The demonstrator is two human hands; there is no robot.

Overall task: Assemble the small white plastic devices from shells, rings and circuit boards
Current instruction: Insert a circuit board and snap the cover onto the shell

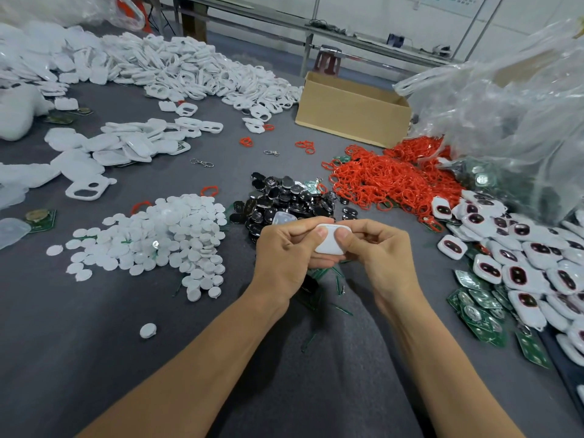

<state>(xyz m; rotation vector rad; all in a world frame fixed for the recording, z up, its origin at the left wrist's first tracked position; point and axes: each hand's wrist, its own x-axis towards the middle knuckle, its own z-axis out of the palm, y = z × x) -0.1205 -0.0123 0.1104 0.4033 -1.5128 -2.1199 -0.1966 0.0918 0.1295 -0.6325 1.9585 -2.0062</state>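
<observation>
Heaps of parts crowd the grey bench (94, 311). White shells (189, 67) sprawl across the upper left, and a mound of white discs (164, 235) sits left of centre. Black parts (284, 197) are piled just above the hands. Red rings (388, 181) spill across the upper right, below a cardboard box (350, 112) and beside a crumpled clear bag (505, 105). Down the right edge lie half-built shells (518, 270) with red rings in them, and green boards (477, 308) just below those. Two metal clasps (202, 162) lie loose above centre. At the middle of the frame, raised off the bench, a small white device (331, 240) is held between both hands. The left hand (284, 257) and right hand (379, 251) both grasp it, thumbs pressed on its top face and fingers curled underneath.
</observation>
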